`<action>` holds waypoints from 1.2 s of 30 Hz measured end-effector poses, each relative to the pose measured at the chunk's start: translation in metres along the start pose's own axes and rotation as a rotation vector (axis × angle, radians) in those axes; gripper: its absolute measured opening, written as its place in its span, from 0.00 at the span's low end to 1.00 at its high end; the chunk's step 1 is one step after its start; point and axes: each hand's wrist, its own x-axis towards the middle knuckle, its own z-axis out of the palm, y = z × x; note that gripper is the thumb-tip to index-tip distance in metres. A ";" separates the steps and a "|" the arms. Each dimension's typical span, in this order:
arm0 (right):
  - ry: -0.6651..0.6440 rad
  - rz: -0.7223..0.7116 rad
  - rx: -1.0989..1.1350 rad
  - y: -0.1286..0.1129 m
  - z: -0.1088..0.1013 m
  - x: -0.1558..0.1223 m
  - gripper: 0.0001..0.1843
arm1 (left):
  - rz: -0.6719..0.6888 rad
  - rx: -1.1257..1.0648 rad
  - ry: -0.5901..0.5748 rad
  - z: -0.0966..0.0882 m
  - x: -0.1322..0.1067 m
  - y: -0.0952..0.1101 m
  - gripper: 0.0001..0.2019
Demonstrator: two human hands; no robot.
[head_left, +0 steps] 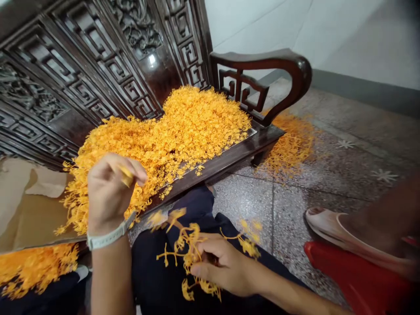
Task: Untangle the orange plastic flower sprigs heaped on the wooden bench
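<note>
My left hand (110, 188), with a pale green band (111, 236) at its wrist, is raised in front of the bench. Its curled fingers close around a small yellow piece (126, 176), blurred and partly hidden. Over my dark-clothed lap, my right hand (226, 264) grips a loose bunch of yellow-orange plastic flower pieces (188, 245) with thin branching stems. Some of these stick out past the fingers on both sides. Behind my left hand, a big heap of similar yellow-orange pieces (203, 118) covers the seat.
The heap rests on a dark carved wooden bench (226, 159) with a curved armrest (262, 61). Cardboard (42, 214) lies at left, above more orange pieces (39, 267). Orange scraps (288, 144) cover floor beyond the armrest. At right, another person's sandalled foot (354, 236) is beside a red object (348, 271).
</note>
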 end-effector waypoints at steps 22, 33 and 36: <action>0.117 0.262 0.295 0.040 0.001 -0.004 0.27 | 0.222 0.918 0.220 0.019 0.092 -0.069 0.13; 0.230 0.271 0.482 0.038 -0.014 -0.013 0.27 | 0.494 1.474 -0.764 0.080 0.043 -0.073 0.12; 0.216 0.254 0.490 0.035 -0.012 -0.012 0.25 | 0.546 1.542 -0.839 0.092 0.042 -0.057 0.14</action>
